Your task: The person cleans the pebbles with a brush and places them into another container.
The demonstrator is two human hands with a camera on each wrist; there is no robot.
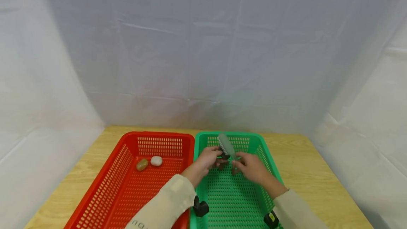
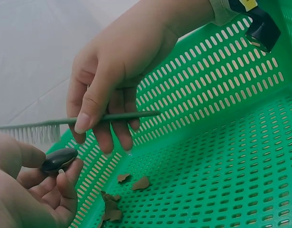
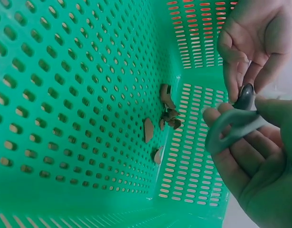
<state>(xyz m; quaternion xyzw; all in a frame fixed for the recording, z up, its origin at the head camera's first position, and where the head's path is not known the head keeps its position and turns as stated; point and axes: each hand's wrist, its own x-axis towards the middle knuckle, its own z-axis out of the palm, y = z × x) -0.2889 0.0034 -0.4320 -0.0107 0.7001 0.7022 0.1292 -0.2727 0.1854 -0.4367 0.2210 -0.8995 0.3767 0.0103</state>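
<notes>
My left hand point(image 1: 206, 159) pinches a smooth black stone point(image 2: 58, 160) between thumb and fingers, over the far part of the green basket point(image 1: 276, 167). With my right hand point(image 1: 253, 168) I grip a grey-green brush point(image 1: 227, 145) by its handle, which has a loop at its end in the right wrist view. The brush's pale bristles point(image 2: 43, 134) point down just above the stone; whether they touch it I cannot tell. Beneath both hands, several thin brown shards point(image 3: 168, 107) lie on the basket floor near its far wall.
A red basket point(image 1: 105, 183) stands at the left, its side against the green one. Inside it are a yellowish-brown stone point(image 1: 142, 164) and a white stone point(image 1: 156, 160). Both baskets rest on a wooden table point(image 1: 313, 172) with pale sheeting point(image 1: 203, 52) behind and at the sides.
</notes>
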